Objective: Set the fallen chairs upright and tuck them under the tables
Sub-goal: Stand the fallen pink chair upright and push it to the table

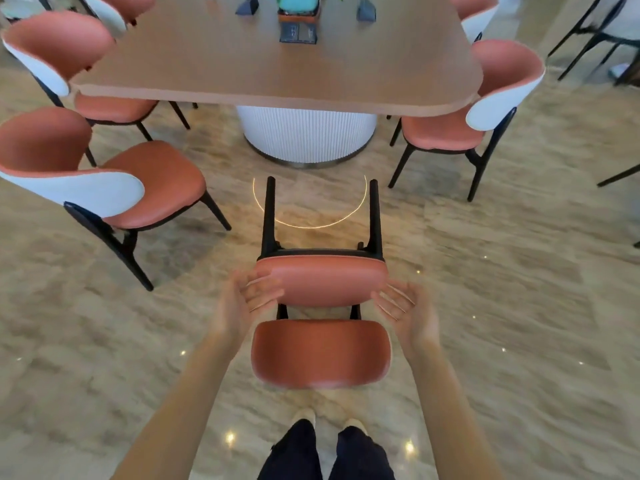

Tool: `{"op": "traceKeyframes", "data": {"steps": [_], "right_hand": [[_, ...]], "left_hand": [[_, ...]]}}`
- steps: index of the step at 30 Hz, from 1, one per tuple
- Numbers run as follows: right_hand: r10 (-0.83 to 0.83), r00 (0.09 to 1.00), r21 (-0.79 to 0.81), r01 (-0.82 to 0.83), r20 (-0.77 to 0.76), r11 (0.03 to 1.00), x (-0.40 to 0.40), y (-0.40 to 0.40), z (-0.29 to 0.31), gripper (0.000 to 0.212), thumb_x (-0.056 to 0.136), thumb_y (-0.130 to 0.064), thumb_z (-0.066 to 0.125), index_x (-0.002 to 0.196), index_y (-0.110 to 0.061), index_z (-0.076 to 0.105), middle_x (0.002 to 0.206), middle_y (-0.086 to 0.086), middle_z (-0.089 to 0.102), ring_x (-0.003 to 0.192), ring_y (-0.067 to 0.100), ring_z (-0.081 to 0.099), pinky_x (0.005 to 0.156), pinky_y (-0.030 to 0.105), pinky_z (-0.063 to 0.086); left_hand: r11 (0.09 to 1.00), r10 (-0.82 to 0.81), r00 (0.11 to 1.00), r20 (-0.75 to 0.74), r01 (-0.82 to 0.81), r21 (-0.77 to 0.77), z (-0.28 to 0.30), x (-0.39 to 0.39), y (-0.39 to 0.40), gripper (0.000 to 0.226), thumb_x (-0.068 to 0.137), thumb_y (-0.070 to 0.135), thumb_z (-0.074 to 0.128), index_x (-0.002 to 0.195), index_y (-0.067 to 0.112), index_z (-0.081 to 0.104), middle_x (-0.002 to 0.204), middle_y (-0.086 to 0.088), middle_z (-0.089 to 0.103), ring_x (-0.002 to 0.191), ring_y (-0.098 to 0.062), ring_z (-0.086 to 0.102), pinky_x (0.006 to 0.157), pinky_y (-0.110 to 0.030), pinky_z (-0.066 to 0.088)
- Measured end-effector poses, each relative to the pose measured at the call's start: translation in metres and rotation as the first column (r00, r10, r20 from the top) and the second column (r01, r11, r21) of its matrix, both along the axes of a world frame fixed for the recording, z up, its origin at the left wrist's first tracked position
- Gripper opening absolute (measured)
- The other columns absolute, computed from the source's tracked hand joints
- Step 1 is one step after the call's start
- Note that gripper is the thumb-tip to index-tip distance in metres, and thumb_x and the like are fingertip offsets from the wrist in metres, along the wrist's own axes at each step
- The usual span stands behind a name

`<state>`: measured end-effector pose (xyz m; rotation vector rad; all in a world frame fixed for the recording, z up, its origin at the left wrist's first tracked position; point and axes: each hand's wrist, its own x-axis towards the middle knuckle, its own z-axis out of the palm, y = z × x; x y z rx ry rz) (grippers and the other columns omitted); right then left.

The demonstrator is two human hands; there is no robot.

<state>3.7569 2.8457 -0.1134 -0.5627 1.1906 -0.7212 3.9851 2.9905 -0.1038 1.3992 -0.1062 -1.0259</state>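
A fallen chair point(321, 282) with terracotta padding and black legs lies on its back on the marble floor in front of me. Its two front legs point toward the wooden table point(214, 64). The backrest point(320, 353) lies flat near my feet. My left hand point(247, 301) is at the left edge of the raised seat, palm inward, fingers straight and against the padding. My right hand point(407, 308) mirrors it at the seat's right edge, fingers straight. I cannot tell if the right fingertips touch the seat.
Upright chairs stand around the table: one point(104, 188) turned out at the left, one point(104, 109) tucked in behind it, one point(478, 126) at the right. The table's white ribbed pedestal point(306, 133) stands beyond the fallen chair's legs. More black chair legs point(588, 32) show at far right.
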Motion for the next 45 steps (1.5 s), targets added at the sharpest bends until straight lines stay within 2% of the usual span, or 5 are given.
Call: {"op": "traceKeyframes", "data": {"steps": [4, 11, 23, 31, 45], "right_hand": [[-0.018, 1.0, 0.07, 0.019, -0.01, 0.997, 0.015, 0.015, -0.021, 0.031, 0.097, -0.019, 0.042, 0.098, -0.001, 0.066, 0.099, 0.016, 0.072, 0.084, 0.029, 0.073, 0.085, 0.041, 0.054], [0.002, 0.996, 0.176, 0.013, -0.085, 0.984, 0.019, 0.026, -0.1, 0.035, 0.098, -0.02, 0.041, 0.113, 0.005, 0.061, 0.107, 0.02, 0.071, 0.095, 0.035, 0.07, 0.088, 0.043, 0.054], [0.084, 0.982, 0.24, -0.041, -0.17, 0.97, 0.011, 0.017, -0.407, 0.034, 0.1, -0.02, 0.041, 0.112, 0.003, 0.062, 0.107, 0.021, 0.07, 0.097, 0.036, 0.069, 0.093, 0.047, 0.052], [0.174, 0.969, 0.245, -0.129, -0.173, 0.961, 0.019, -0.014, -0.63, 0.031, 0.099, -0.02, 0.041, 0.108, 0.0, 0.063, 0.107, 0.021, 0.07, 0.096, 0.036, 0.069, 0.089, 0.047, 0.052], [0.533, 0.841, 0.439, -0.445, -0.095, 0.781, 0.022, -0.013, -0.786, 0.035, 0.098, -0.02, 0.045, 0.091, 0.002, 0.071, 0.103, 0.022, 0.07, 0.094, 0.037, 0.067, 0.088, 0.05, 0.052]], "left_hand": [[1.0, -0.025, 0.997, -0.068, 0.026, 0.018, -0.02, 0.017, 0.011, 0.052, 0.104, 0.038, 0.024, 0.118, 0.001, 0.057, 0.108, -0.02, 0.069, 0.099, -0.031, 0.068, 0.085, -0.037, 0.051], [0.993, -0.017, 0.99, -0.138, 0.033, 0.117, -0.101, 0.013, 0.028, 0.052, 0.104, 0.04, 0.024, 0.113, 0.005, 0.061, 0.107, -0.019, 0.07, 0.102, -0.033, 0.067, 0.095, -0.04, 0.048], [0.972, -0.077, 0.984, -0.162, 0.11, 0.205, -0.4, -0.008, 0.003, 0.057, 0.104, 0.043, 0.024, 0.116, 0.002, 0.061, 0.11, -0.019, 0.069, 0.102, -0.032, 0.067, 0.097, -0.042, 0.049], [0.934, -0.288, 0.951, -0.107, 0.304, 0.188, -0.622, 0.023, -0.051, 0.052, 0.103, 0.042, 0.024, 0.107, 0.008, 0.064, 0.105, -0.018, 0.07, 0.103, -0.034, 0.065, 0.096, -0.044, 0.047], [0.835, -0.48, 0.835, -0.269, 0.529, 0.149, -0.804, -0.021, -0.042, 0.042, 0.102, 0.036, 0.032, 0.102, 0.01, 0.066, 0.095, -0.012, 0.073, 0.086, -0.025, 0.068, 0.081, -0.031, 0.052]]}}
